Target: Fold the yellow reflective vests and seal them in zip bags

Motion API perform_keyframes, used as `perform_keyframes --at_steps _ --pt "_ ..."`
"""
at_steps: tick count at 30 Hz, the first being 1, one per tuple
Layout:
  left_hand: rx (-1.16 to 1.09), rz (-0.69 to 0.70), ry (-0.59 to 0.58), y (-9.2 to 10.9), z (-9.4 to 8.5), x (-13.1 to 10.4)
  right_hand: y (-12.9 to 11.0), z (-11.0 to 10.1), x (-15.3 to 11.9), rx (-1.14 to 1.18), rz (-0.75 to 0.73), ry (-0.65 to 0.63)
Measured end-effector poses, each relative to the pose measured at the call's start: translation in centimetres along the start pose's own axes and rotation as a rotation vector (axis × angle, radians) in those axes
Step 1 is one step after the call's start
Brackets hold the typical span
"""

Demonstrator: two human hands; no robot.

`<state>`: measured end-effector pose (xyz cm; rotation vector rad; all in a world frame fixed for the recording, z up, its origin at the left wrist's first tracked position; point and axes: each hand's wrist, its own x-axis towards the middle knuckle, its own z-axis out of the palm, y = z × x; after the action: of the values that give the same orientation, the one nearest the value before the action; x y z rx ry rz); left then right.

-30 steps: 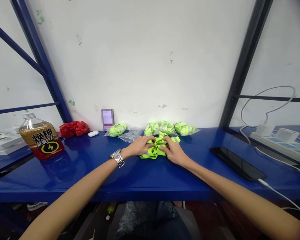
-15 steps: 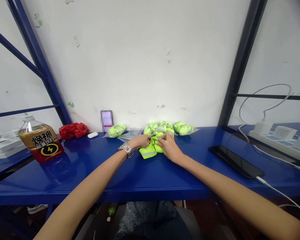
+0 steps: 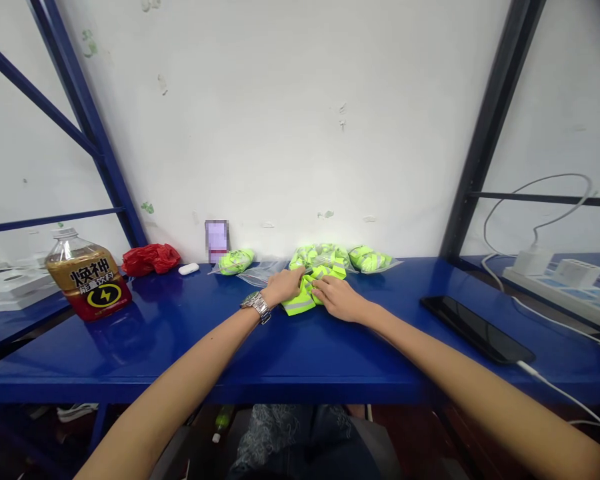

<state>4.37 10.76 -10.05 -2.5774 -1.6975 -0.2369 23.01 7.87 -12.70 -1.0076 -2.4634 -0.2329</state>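
A neon-yellow reflective vest (image 3: 300,305) with grey strips lies bunched on the blue desk (image 3: 300,360). My left hand (image 3: 284,285), with a metal watch (image 3: 256,305) on its wrist, is closed on the vest's left side. My right hand (image 3: 341,299) grips the cloth from the right, fingers bent over it. Just behind are more neon-yellow bundles (image 3: 313,253), and a bagged one (image 3: 369,259) sits to their right. Another bagged bundle (image 3: 235,261) lies to the left, beside clear plastic bags (image 3: 265,269).
A large drink bottle (image 3: 89,277), a red plastic bag (image 3: 150,259) and a white earbud case (image 3: 189,269) stand at the left. A small blurred-out phone (image 3: 217,240) leans on the wall. On the right lie a black phone (image 3: 477,329) with its cable and a power strip (image 3: 555,283).
My right hand has come down lower and flatter over the vest. The cloth between my hands has shifted, with a grey strip now showing near the top. The view has moved slightly.
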Motion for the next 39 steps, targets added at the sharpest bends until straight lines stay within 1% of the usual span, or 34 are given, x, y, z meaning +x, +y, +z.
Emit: perform_keyframes --at_steps 4,7,10,13,15,16,19,21,23,24,26,27,28,31,33,34,36,37,39 --pt "0.002 0.016 0.065 0.0 1.0 -1.2 0.8 0.4 1.2 0.077 0.074 -0.002" --pt "-0.006 0.045 0.085 -0.1 1.5 -1.6 1.4 0.8 1.6 0.201 0.136 -0.004" --pt "-0.131 0.078 0.122 -0.5 1.7 -1.7 1.6 0.7 1.2 0.309 0.176 0.060" --pt "-0.342 0.101 0.216 -1.2 1.2 -2.0 1.2 -0.1 0.4 0.338 0.137 0.084" --pt "-0.410 0.146 0.275 -1.8 0.3 -2.8 0.5 -1.1 -0.2 0.304 0.074 0.090" --pt "-0.414 0.181 0.300 -2.0 -0.2 -3.3 0.1 -1.8 -0.5 0.281 0.042 0.113" --pt "-0.300 0.347 0.356 -2.2 -1.5 -5.5 -1.1 -3.7 -1.6 0.295 -0.052 0.180" --pt "-0.127 0.502 0.342 -1.7 -1.9 -7.3 -1.6 -4.7 -2.1 0.441 -0.059 0.183" --pt "0.076 0.611 0.319 -0.8 -2.0 -8.9 -1.8 -5.2 -2.4 0.603 0.011 0.202" --pt "0.151 0.636 0.319 -0.3 -2.0 -9.6 -1.7 -5.3 -2.3 0.649 0.067 0.220" --pt "0.225 0.651 0.327 0.7 -1.8 -10.7 -1.6 -5.4 -1.8 0.644 0.162 0.223" --pt "0.237 0.653 0.332 1.1 -1.8 -11.0 -1.5 -5.4 -1.5 0.601 0.175 0.197" --pt "0.244 0.655 0.335 1.5 -1.7 -11.3 -1.5 -5.4 -1.0 0.541 0.158 0.156" --pt "0.282 0.660 0.338 2.2 -1.6 -11.7 -1.7 -5.7 0.4 0.347 -0.020 -0.012" --pt "0.314 0.640 0.347 2.5 -1.6 -11.9 -2.3 -6.1 1.4 0.265 -0.136 -0.144" --pt "0.324 0.623 0.353 2.6 -1.6 -12.0 -2.6 -6.3 1.8 0.239 -0.171 -0.220" --pt "0.328 0.598 0.367 2.8 -1.5 -12.2 -3.6 -6.5 2.5 0.164 -0.185 -0.337" --pt "0.324 0.594 0.370 2.9 -1.5 -12.4 -4.1 -6.6 2.7 0.107 -0.183 -0.375" --pt "0.311 0.598 0.375 3.1 -1.5 -12.6 -5.0 -6.6 3.0 -0.016 -0.197 -0.409"
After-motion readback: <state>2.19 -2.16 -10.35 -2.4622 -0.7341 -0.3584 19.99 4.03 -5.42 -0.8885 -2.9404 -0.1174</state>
